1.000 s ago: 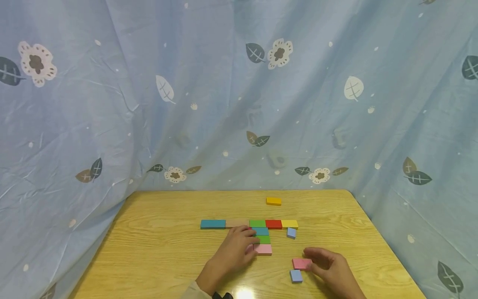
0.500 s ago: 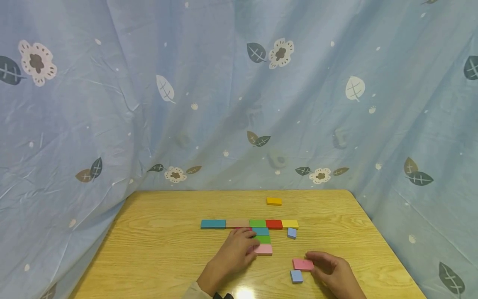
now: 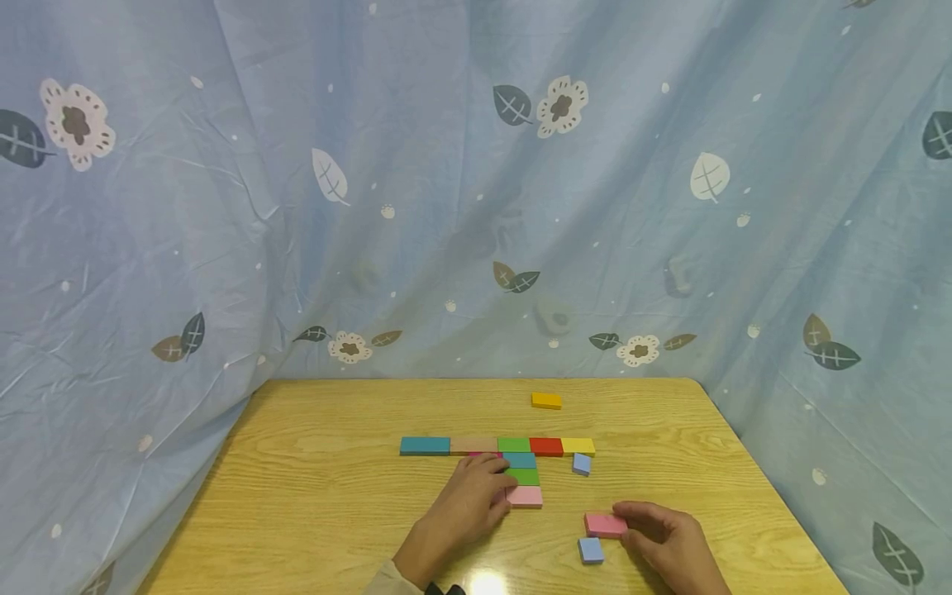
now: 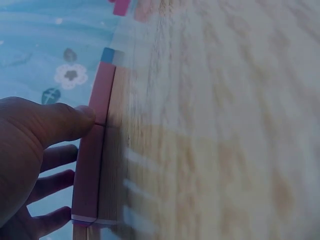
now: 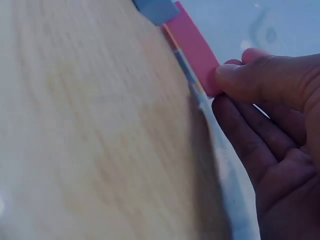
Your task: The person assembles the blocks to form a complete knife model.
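The left hand (image 3: 468,500) rests over the left part of a packed group of flat blocks, its fingers spread and relaxed. In the left wrist view its thumb touches a pink block (image 4: 87,170) near a seam. Showing beside that hand are a teal block (image 3: 519,460), a green block (image 3: 525,477) and a light pink block (image 3: 524,496); some blocks beneath it are partly hidden. My right hand (image 3: 669,541) pinches the right end of a rose-pink block (image 3: 605,525) between thumb and fingers. Just in front of it lies a small light-blue block (image 3: 591,551).
Behind the group runs a row: blue block (image 3: 425,446), tan block (image 3: 473,445), green, red block (image 3: 546,447) and yellow block (image 3: 578,446). A second light-blue block (image 3: 581,464) lies right of the group. An orange block (image 3: 546,401) sits farther back, before the patterned curtain (image 3: 446,207).
The right hand has shifted slightly right, its thumb now at the end of the rose-pink block, which has also moved slightly right. The left hand stays nearly still.
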